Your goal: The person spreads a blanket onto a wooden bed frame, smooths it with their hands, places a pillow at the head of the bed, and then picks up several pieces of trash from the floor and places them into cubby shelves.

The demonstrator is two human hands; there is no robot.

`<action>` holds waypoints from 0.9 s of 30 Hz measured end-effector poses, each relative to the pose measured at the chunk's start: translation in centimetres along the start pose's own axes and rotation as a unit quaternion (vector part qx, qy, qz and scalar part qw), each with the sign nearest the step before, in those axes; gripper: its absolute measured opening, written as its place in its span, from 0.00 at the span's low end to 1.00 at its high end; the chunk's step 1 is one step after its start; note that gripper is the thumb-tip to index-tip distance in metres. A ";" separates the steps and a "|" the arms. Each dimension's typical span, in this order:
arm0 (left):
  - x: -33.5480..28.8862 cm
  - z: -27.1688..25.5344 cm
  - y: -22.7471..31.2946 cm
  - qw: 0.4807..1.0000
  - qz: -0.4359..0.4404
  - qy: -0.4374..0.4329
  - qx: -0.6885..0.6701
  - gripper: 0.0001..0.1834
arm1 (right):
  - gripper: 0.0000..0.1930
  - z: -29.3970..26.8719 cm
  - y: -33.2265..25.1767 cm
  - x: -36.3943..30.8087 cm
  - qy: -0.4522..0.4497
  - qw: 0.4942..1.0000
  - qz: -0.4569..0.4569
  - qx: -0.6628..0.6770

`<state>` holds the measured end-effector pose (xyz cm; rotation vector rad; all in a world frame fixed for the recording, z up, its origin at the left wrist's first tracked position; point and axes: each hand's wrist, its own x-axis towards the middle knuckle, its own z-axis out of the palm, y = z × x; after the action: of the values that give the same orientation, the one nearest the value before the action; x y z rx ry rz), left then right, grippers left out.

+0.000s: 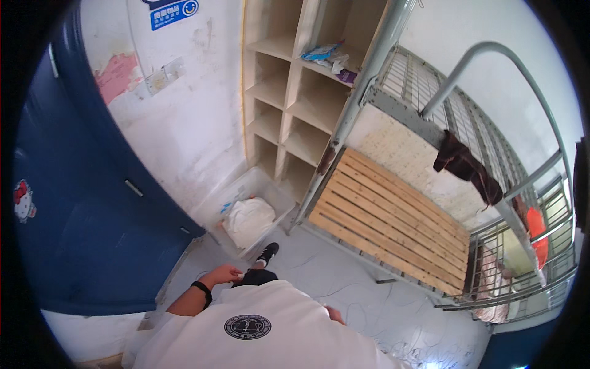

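My left hand (226, 275), with a black band on its wrist, hangs low beside my dark shorts (257, 278). Its fingers look curled together; whatever may be between them is too small to make out. Of my right hand (335, 315) only a bit shows past the edge of my white shirt (295, 332), its fingers hidden. Just ahead of my foot in a black shoe (268, 251), a translucent plastic bin (278, 195) stands on the floor against the wall. A white bundle, perhaps cloth or a bag (249, 220), lies in it beside something small and blue.
Beige cubby shelves (270, 46) rise behind the bin, with crumpled packages (329, 56) in one compartment. To the right stands a metal bunk bed with wooden slats (393, 218) below and a dark cloth (464, 166) on its upper rail. A blue door (92, 184) fills the left.
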<state>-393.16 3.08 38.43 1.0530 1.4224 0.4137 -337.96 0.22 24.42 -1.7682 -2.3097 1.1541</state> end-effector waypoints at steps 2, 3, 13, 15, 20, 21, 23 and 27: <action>4.0 -1.1 -0.1 0.995 -0.033 -0.047 0.075 0.18 | 0.23 0.9 0.7 -0.1 -0.007 0.998 0.048 0.034; 6.3 -1.6 -0.8 0.996 -0.029 -0.051 0.070 0.18 | 0.22 1.4 1.0 0.5 -0.009 0.997 0.064 0.047; 21.6 -15.1 27.0 0.917 0.313 0.216 0.122 0.06 | 0.20 5.7 10.2 8.3 0.155 0.940 0.117 0.281; 24.5 -19.3 32.9 0.891 0.381 0.239 0.059 0.06 | 0.19 4.1 11.8 9.6 0.217 0.903 -0.008 0.371; 23.4 -24.0 55.3 0.774 0.561 0.264 0.130 0.10 | 0.14 -15.3 -9.2 15.3 0.357 0.651 0.213 0.635; 22.9 -24.3 59.0 0.774 0.574 0.245 0.104 0.10 | 0.14 -19.1 -12.3 15.9 0.394 0.676 0.223 0.582; 23.4 -24.4 65.2 0.757 0.606 0.227 0.089 0.09 | 0.13 -25.9 -18.8 16.1 0.466 0.708 0.186 0.497; 31.0 -23.6 72.9 0.657 0.673 0.284 0.184 0.10 | 0.11 -35.3 -28.3 14.9 0.527 0.747 0.123 0.386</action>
<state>-384.54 73.23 81.37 2.4077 0.9467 1.6968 -351.80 29.16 59.66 -1.6581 -0.7908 0.6189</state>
